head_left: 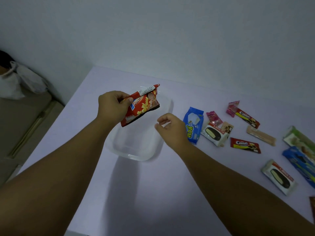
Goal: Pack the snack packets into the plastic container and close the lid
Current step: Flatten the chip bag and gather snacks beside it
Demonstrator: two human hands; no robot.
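Observation:
My left hand (pixel 113 106) grips a red potato snack packet (pixel 142 106) by its top edge and holds it tilted above the clear plastic container (pixel 136 150). The container sits open on the white table with nothing visible inside. My right hand (pixel 172 128) hovers over the container's right rim with fingers loosely curled and holds nothing. Just right of that hand lies a blue wafer packet (pixel 194 124), then a white choco pie packet (pixel 215 133). A lid cannot be made out.
More packets are spread on the table's right side: two pink candies (pixel 232 108), two red cookie packets (pixel 245 144), a beige wafer (pixel 260 135), another choco pie (pixel 279 177), green and blue packs (pixel 300 150). The table's left edge drops to the floor, where a white bag (pixel 20 80) lies.

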